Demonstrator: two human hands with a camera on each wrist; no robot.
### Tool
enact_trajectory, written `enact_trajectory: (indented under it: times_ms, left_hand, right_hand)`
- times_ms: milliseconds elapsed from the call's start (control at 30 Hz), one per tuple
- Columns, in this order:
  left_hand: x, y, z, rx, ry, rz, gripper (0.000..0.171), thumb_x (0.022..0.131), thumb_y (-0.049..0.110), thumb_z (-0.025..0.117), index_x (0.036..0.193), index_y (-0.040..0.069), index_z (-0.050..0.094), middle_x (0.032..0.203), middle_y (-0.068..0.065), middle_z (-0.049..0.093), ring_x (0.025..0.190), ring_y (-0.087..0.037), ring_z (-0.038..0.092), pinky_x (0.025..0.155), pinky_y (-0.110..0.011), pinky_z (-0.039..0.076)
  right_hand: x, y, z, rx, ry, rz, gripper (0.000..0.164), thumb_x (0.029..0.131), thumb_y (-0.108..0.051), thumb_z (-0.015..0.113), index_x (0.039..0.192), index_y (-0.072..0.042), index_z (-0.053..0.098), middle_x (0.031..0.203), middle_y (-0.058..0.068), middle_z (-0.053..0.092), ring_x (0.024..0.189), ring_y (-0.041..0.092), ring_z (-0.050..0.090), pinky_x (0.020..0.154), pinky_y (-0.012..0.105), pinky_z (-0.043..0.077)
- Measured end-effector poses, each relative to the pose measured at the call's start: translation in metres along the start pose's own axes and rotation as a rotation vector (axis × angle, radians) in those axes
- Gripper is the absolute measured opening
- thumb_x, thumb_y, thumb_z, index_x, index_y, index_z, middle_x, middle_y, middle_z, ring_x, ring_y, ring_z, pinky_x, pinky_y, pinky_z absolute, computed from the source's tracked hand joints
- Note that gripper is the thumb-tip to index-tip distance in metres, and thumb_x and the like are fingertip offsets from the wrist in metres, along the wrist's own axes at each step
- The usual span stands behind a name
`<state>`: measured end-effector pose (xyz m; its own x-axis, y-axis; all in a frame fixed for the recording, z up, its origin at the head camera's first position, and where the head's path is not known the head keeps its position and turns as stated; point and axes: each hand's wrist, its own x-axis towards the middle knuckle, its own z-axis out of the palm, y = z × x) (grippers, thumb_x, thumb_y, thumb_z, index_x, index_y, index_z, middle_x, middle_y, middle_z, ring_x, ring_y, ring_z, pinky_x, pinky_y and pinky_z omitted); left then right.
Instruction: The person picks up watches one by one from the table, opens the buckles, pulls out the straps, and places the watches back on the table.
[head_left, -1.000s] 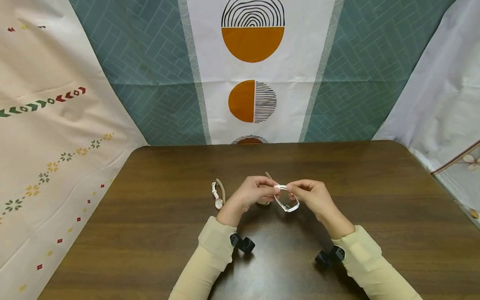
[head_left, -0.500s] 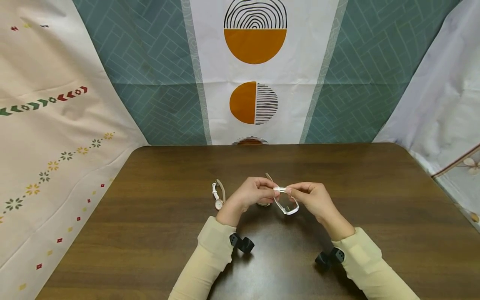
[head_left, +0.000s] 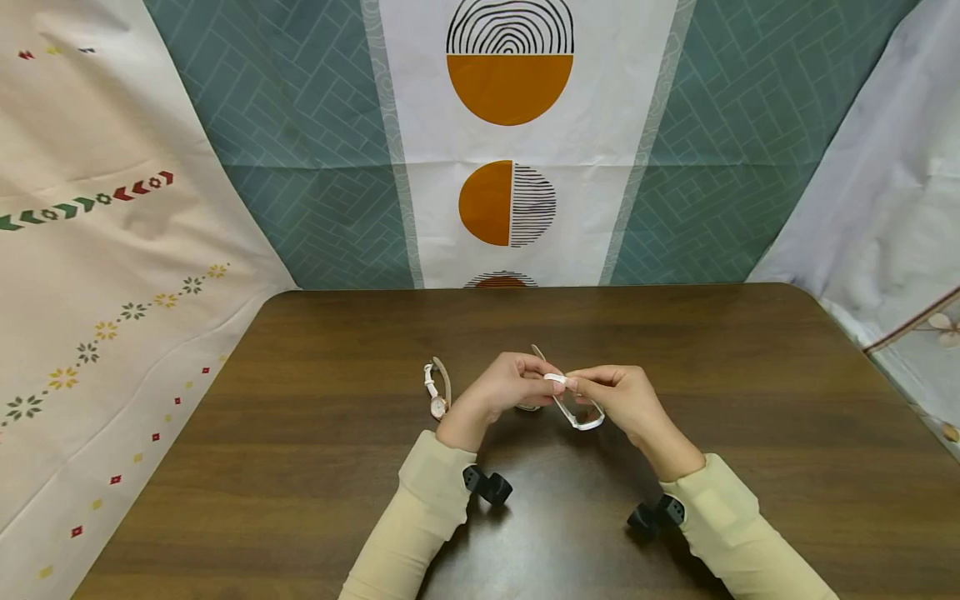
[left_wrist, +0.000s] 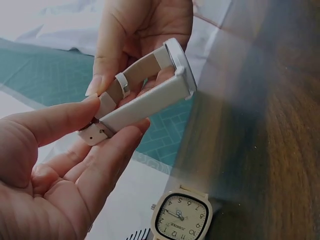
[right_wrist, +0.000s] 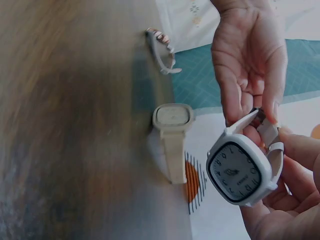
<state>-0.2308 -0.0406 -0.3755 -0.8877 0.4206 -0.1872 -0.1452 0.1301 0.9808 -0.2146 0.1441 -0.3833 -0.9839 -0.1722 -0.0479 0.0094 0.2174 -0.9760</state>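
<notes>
A white wristwatch [head_left: 590, 423] with a squarish case is held up between both hands, its strap bent into a loop. My left hand [head_left: 504, 385] pinches the strap at the buckle end between thumb and fingers, as the left wrist view shows. Close beside it, my right hand [head_left: 621, 398] pinches the strap near a white keeper loop [left_wrist: 122, 84]. In the right wrist view the watch's dial [right_wrist: 234, 172] faces the camera, with the case hanging below the fingers. The buckle [right_wrist: 259, 114] is partly covered by fingertips.
Behind the left hand lies a beige square watch [right_wrist: 173, 116], mostly hidden in the head view. Farther left on the brown wooden table [head_left: 300, 467] lies a small round watch [head_left: 438, 407] with a pale strap. Patterned cloths [head_left: 315, 167] hang beyond the table's edges.
My right fingertips have moved slightly left, closer to the left ones, and the strap gap between them has narrowed. The watch case has tilted and shifted a little right. Other watches stay put.
</notes>
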Motion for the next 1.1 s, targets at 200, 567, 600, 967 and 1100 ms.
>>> enact_trajectory:
  times_ms: [200,567,600,967,1100]
  left_hand:
    - [-0.0002,0.0015,-0.0012,-0.024,0.004,-0.017,0.023,0.089,0.0,0.062,0.108,-0.013,0.062,0.104,-0.024,0.068,0.079,-0.011,0.066,0.083,-0.037,0.056]
    - [0.0009,0.0009,-0.0021,-0.148,0.036,0.013,0.022,0.092,-0.001,0.057,0.109,-0.016,0.057,0.097,-0.019,0.066,0.082,-0.018,0.066,0.086,-0.038,0.055]
    - [0.0008,0.0009,-0.0021,-0.154,0.042,0.019,0.023,0.092,-0.002,0.057,0.11,-0.016,0.056,0.094,-0.015,0.066,0.081,-0.016,0.065,0.086,-0.038,0.055]
    - [-0.0009,0.0038,0.0027,-0.149,0.081,0.02,0.026,0.09,0.0,0.061,0.112,-0.015,0.06,0.085,0.0,0.061,0.077,-0.006,0.061,0.084,-0.031,0.055]
    - [0.0002,0.0038,0.0044,-0.121,0.099,0.036,0.025,0.09,0.0,0.061,0.11,-0.016,0.061,0.086,-0.004,0.063,0.077,-0.008,0.062,0.083,-0.033,0.056]
  right_hand:
    - [-0.0007,-0.0032,-0.0005,0.004,-0.012,0.003,0.029,0.089,-0.01,0.066,0.106,0.013,0.066,0.088,0.004,0.072,0.074,0.007,0.067,0.075,0.028,0.058]
    - [-0.0014,-0.0046,-0.001,0.044,-0.004,0.028,0.033,0.089,-0.014,0.067,0.107,0.014,0.064,0.087,0.005,0.071,0.07,0.009,0.067,0.07,0.026,0.057]
    - [-0.0012,-0.0044,-0.0009,0.046,-0.005,0.027,0.032,0.089,-0.013,0.067,0.107,0.014,0.064,0.086,0.004,0.071,0.07,0.009,0.067,0.069,0.026,0.057]
    - [-0.0023,-0.0041,0.0012,0.088,-0.05,-0.008,0.033,0.088,-0.008,0.066,0.107,0.018,0.06,0.079,-0.009,0.067,0.073,0.007,0.066,0.071,0.025,0.057]
    - [-0.0013,-0.0033,0.0015,0.078,-0.048,-0.006,0.032,0.088,-0.008,0.067,0.106,0.017,0.061,0.079,-0.008,0.068,0.071,0.007,0.065,0.071,0.024,0.057]
